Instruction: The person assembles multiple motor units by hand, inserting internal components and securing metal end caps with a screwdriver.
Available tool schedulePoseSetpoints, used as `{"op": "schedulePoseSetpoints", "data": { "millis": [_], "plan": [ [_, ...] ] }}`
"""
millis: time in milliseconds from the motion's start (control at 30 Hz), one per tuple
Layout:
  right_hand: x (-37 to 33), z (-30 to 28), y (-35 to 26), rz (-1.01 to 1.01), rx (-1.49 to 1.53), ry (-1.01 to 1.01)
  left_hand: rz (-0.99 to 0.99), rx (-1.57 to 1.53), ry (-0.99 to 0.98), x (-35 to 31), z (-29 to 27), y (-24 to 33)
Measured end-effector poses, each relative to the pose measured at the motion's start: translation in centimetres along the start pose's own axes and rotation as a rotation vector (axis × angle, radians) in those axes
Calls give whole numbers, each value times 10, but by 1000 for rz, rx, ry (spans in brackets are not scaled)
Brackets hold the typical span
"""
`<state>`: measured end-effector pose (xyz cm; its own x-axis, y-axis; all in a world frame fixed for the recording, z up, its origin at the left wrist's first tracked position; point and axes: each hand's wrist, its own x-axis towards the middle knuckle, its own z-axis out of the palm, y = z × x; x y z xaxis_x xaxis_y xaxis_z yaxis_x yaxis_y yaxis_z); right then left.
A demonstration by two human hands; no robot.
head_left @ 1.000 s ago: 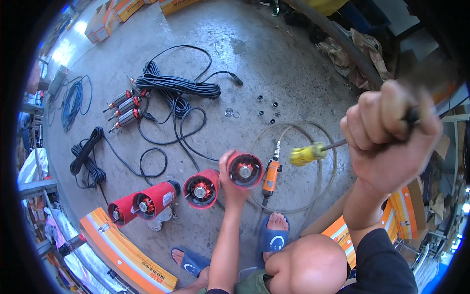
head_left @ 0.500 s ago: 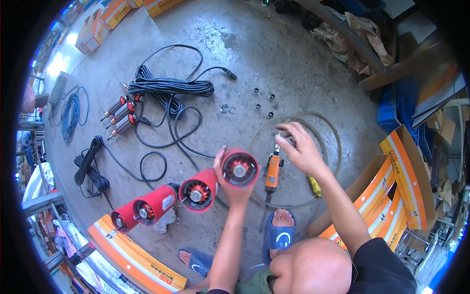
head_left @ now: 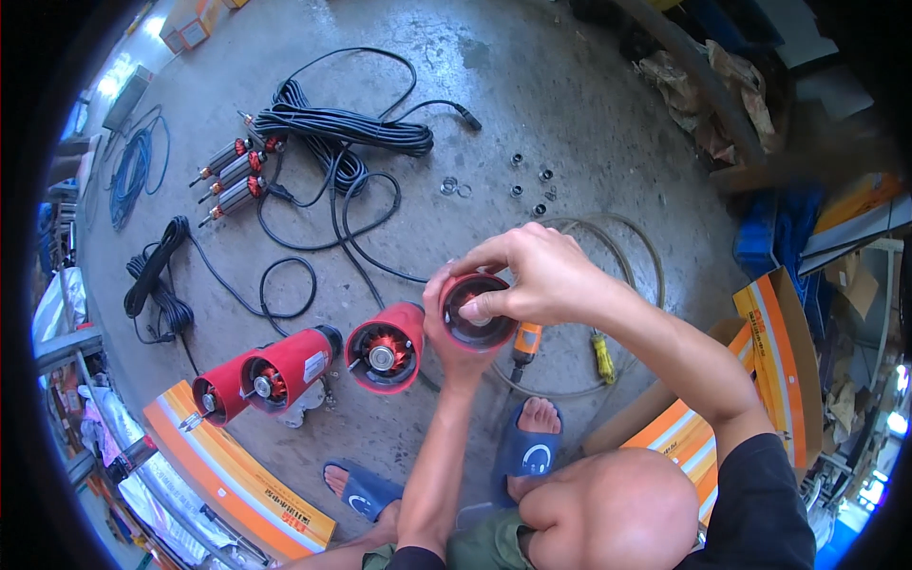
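My left hand (head_left: 461, 366) is wrapped round the outside of a red cylindrical motor housing (head_left: 486, 334), holding its open end up. My right hand (head_left: 546, 275) bends over the far rim, its thumb inside against the centre and its fingers curled at the edge. Whether a small part is under the thumb is hidden. Just left of the left hand stands another red housing (head_left: 383, 357) with a copper-red motor core and a round metal bearing in it. Two more, a red housing (head_left: 309, 361) and a red housing (head_left: 217, 391), lie farther left. An orange power tool (head_left: 525, 344) is partly covered by my right hand.
Black cables (head_left: 347, 128) lie coiled beyond the housings, beside several motor armatures (head_left: 233, 180). Small metal rings (head_left: 518, 160) are scattered on the floor. A clear hose (head_left: 655, 266) loops around a yellow-handled tool (head_left: 603, 359). Orange cartons (head_left: 237, 475) stand at both sides.
My right hand has moved left and nearer, from above the orange tool to the mouth of the held housing, thumb now inside. My left hand keeps its hold. The view has shifted slightly.
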<state>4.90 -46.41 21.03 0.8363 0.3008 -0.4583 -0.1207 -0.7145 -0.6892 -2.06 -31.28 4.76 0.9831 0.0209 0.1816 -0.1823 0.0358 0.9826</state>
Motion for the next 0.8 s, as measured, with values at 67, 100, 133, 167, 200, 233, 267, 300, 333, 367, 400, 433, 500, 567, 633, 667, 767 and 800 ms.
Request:
{"op": "schedulePoseSetpoints", "data": {
  "millis": [67,100,133,167,200,233,267,300,333,367,400,433,500,567,633,667,767,800],
  "plan": [
    [1,-6,5,-29,53,-23,8,33,-40,6,-4,0],
    [-3,-5,8,-71,69,-13,-20,-10,-50,5,-5,-5],
    [-2,-2,14,-126,92,-11,-16,-13,-66,1,-7,-16],
    [0,-1,16,-180,112,-1,-10,-38,-79,1,-5,-16],
    [0,-1,17,-234,131,8,-4,-64,-90,1,-3,-15],
    [1,-7,19,-170,216,-34,36,4,-73,1,-3,-15],
    [2,-10,14,-140,282,-1,74,76,-55,3,-5,-12],
    [4,-10,15,-127,298,64,68,85,-54,4,-5,-9],
    [5,-11,16,-116,313,126,61,121,-45,5,-5,-6],
    [5,-7,11,-142,297,183,91,137,-35,5,-6,-8],
    [2,-5,11,-161,304,205,117,159,-23,5,-3,-13],
    [-3,-2,10,-222,313,271,141,156,-32,4,2,-20],
    [-6,4,-10,-204,237,241,191,269,-9,2,-4,-17],
    [-12,7,-27,-217,139,345,82,304,37,-2,-4,9],
    [-18,9,-47,-318,45,482,-56,370,12,-28,-20,32],
    [-21,15,-60,-379,47,522,-80,486,-44,-48,-33,42],
    [-50,24,-97,-655,-123,455,-56,628,-1211,-75,-123,78],
    [-50,35,-104,-790,-140,340,-158,584,-1627,-67,-163,99]
  ]
}}
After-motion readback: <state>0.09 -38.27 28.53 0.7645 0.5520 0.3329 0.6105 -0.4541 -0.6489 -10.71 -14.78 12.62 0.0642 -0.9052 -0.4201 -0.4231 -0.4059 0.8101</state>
